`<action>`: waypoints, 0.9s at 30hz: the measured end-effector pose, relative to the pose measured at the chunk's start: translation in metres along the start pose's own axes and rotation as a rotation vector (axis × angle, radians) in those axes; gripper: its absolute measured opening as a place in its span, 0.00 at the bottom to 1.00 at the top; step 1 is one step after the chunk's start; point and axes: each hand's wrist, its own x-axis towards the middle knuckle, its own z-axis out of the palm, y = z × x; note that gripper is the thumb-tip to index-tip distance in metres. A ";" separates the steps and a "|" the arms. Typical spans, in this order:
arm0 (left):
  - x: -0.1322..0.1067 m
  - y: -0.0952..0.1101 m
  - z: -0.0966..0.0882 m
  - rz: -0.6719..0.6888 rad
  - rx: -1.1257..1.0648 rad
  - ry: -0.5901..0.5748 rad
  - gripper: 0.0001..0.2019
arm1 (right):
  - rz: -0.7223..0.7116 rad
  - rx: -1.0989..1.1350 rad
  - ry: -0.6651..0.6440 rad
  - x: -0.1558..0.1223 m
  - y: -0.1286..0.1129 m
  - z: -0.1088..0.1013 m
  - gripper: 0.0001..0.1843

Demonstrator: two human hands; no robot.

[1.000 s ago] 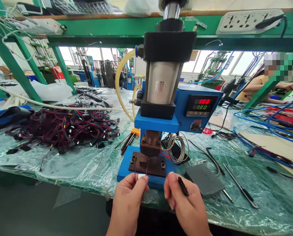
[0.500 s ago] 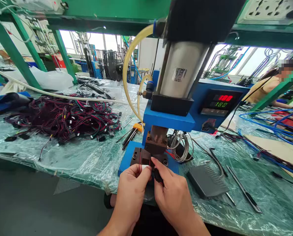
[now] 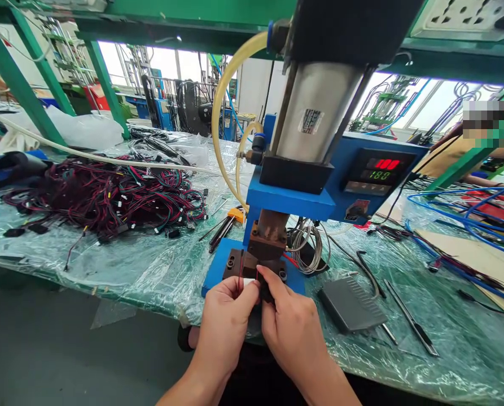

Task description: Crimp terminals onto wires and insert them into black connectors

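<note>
At the far left, green steel uprights (image 3: pixel 21 84) carry the shelf over my bench, with bright windows and further machinery behind them. The bench top (image 3: pixel 150 270) is wrapped in wrinkled clear plastic film over green. On its left part lies a tangled heap of red, black and green wire harnesses (image 3: pixel 108 200), and a pale hose (image 3: pixel 86 160) runs across above it. Nearer the middle, my left hand (image 3: pixel 226 318) has its thumb and forefinger pressed together on a small white connector (image 3: pixel 249 281), whose thin red and black leads (image 3: pixel 240 270) rise to the dark fixture plate (image 3: pixel 239 265) of the blue press (image 3: pixel 289 206). My right hand (image 3: pixel 292 327) meets the left at that connector, its fingertips closed on a small black piece (image 3: pixel 267 294) just beside it. Right of the press, a controller display (image 3: pixel 378 169) shows red and green digits. A grey foot pedal (image 3: pixel 351 304) rests on the film, with black rods (image 3: pixel 410 324) beside it. At the far right lie blue cables (image 3: pixel 467 211), and another person sits at the next station.
</note>
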 end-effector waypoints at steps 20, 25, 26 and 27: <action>-0.003 0.002 -0.001 0.032 0.073 0.024 0.18 | 0.108 0.090 0.052 -0.015 0.004 -0.007 0.23; -0.002 0.000 -0.002 0.030 0.089 0.030 0.19 | 0.346 0.026 0.265 -0.036 0.027 -0.035 0.17; -0.002 0.000 -0.002 0.028 0.093 0.031 0.19 | 0.386 -0.015 0.290 -0.040 0.033 -0.041 0.17; -0.002 0.000 -0.002 0.026 0.097 0.031 0.19 | 0.407 -0.061 0.311 -0.044 0.039 -0.045 0.18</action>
